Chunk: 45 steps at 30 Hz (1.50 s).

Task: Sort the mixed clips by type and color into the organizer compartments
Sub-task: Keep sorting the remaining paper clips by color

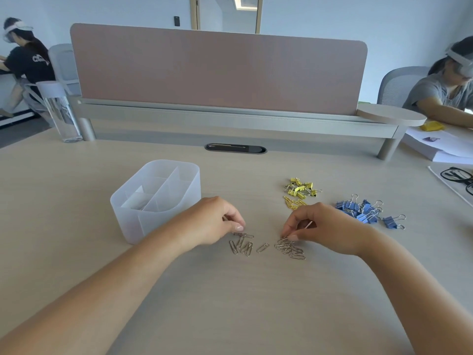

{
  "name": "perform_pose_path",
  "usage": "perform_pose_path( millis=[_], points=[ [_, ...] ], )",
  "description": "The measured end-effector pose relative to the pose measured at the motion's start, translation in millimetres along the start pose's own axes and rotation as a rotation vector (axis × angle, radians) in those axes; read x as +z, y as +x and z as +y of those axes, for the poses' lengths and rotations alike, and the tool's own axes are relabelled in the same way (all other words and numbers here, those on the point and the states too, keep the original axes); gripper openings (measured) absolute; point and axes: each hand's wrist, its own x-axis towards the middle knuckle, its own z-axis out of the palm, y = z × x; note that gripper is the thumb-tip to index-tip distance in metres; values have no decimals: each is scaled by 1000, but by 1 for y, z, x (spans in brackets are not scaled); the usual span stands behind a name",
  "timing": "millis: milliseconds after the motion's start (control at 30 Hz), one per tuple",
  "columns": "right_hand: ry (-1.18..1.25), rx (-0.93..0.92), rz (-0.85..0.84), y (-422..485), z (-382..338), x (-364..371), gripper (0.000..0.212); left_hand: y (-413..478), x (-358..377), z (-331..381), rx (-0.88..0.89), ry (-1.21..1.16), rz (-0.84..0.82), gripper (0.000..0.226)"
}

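A translucent white organizer [179, 180] with several compartments stands left of centre on the desk. Silver paper clips lie in two loose groups: one [242, 245] under my left hand [215, 221], one [289, 248] under my right hand [322, 226]. My left hand's fingertips pinch a silver clip at the top of its group. My right hand's curled fingers pinch clips at the top of the other group. A single silver clip [262, 248] lies between the groups. Yellow binder clips [302, 187], yellow paper clips [294, 202] and blue binder clips [363, 210] lie to the right.
A clear water bottle [60, 111] stands at the far left by the desk divider [217, 70]. Black glasses [458, 176] and papers [440, 147] lie at the right edge. Two other people sit at neighbouring desks. A cable port [235, 148] is set in the desk.
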Motion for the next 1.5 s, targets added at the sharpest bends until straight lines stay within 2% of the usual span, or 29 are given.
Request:
perform_pose_path(
  millis=[67, 133, 233, 533, 733, 1000, 1267, 1500],
  points=[
    [31, 26, -79, -5, 0, -5, 20, -4, -1, 3, -25, -6, -38, 20],
    [69, 51, -142, -8, 1, -7, 35, -10, 1, 5, -52, -10, -80, 42],
    [73, 40, -133, -8, 1, -4, 44, -10, 11, 6, -29, -2, -33, 56],
    [194, -17, -17, 0, -1, 9, 23, -2, 23, 6, 41, -183, 74, 25],
    [79, 14, 41, 3, -10, 12, 16, -3, 25, 11, 53, -164, 74, 16],
    [-236, 11, 90, 7, -27, 21, 8, -1, 28, 14, 97, 36, 96, 14],
    [-294, 60, 57, 9, -32, 20, 13, -1, 32, 20, 220, 270, 63, 12],
    [-335, 120, 34, 15, -39, 20, 5, -5, 41, 19, 306, 380, 119, 16]
  ],
)
